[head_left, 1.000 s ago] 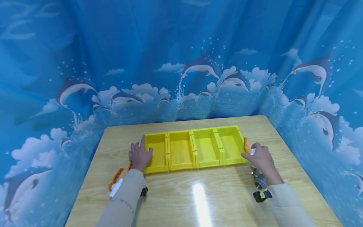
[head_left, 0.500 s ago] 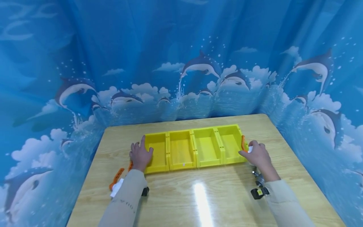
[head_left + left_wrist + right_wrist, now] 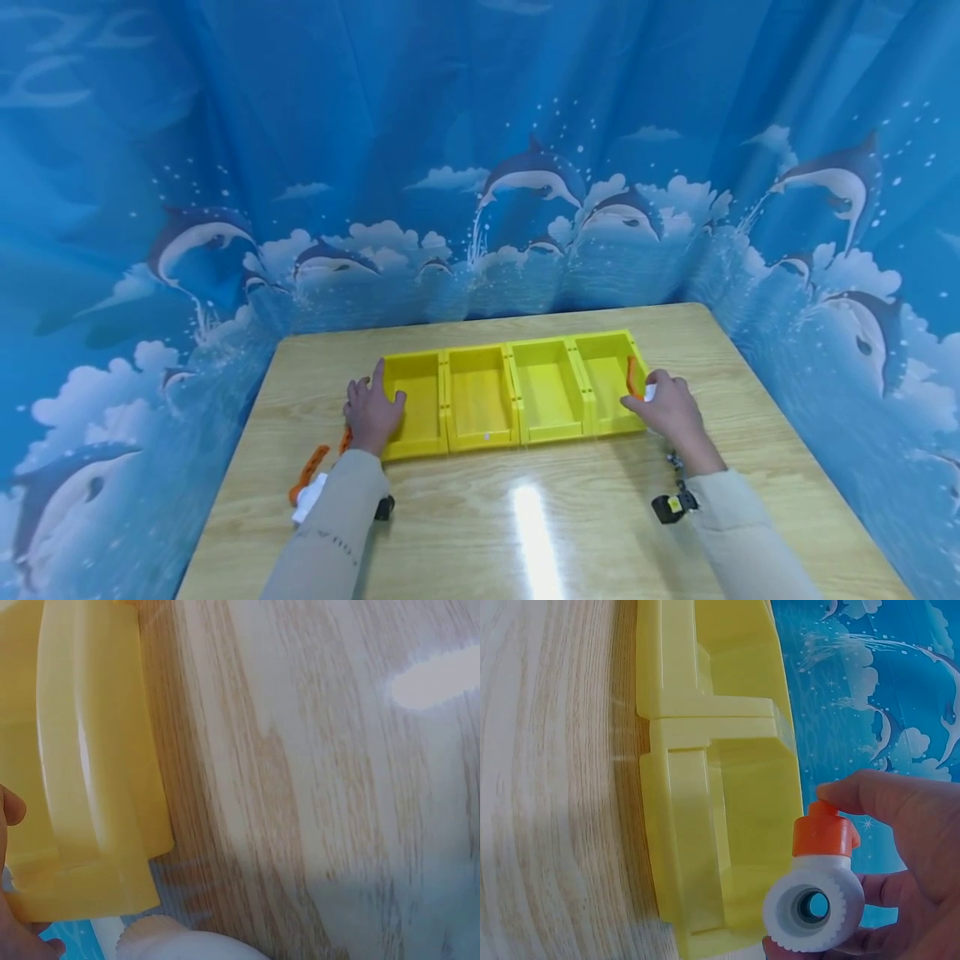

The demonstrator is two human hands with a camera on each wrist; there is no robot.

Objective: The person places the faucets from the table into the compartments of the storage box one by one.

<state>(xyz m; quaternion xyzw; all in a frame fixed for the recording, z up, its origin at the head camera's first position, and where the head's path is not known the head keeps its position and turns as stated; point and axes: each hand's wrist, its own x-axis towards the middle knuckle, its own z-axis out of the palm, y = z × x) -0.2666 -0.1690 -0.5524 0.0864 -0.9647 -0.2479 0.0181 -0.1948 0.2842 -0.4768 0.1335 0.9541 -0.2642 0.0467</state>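
Observation:
My right hand [image 3: 669, 410] holds a white plastic ball valve [image 3: 814, 900] with an orange handle [image 3: 825, 829]. A finger touches the top of the handle, and the round opening of the valve faces the right wrist camera. The valve is over the rightmost yellow bin [image 3: 611, 379] of a joined row. My left hand [image 3: 372, 414] rests on the left end of the leftmost bin [image 3: 416, 400], fingers spread and thumb over its inside. Only parts of those fingers show in the left wrist view.
Left of the left forearm lie a white valve [image 3: 307, 500] with an orange handle [image 3: 309, 468] and another orange handle [image 3: 345, 439], partly hidden. Metal fittings [image 3: 675, 461] lie beside the right wrist. A dolphin-print curtain [image 3: 480, 167] surrounds the wooden table [image 3: 465, 517].
My right hand has carried the valve leftward, from beside the row's right end to over the rightmost bin. The left hand has stayed in place.

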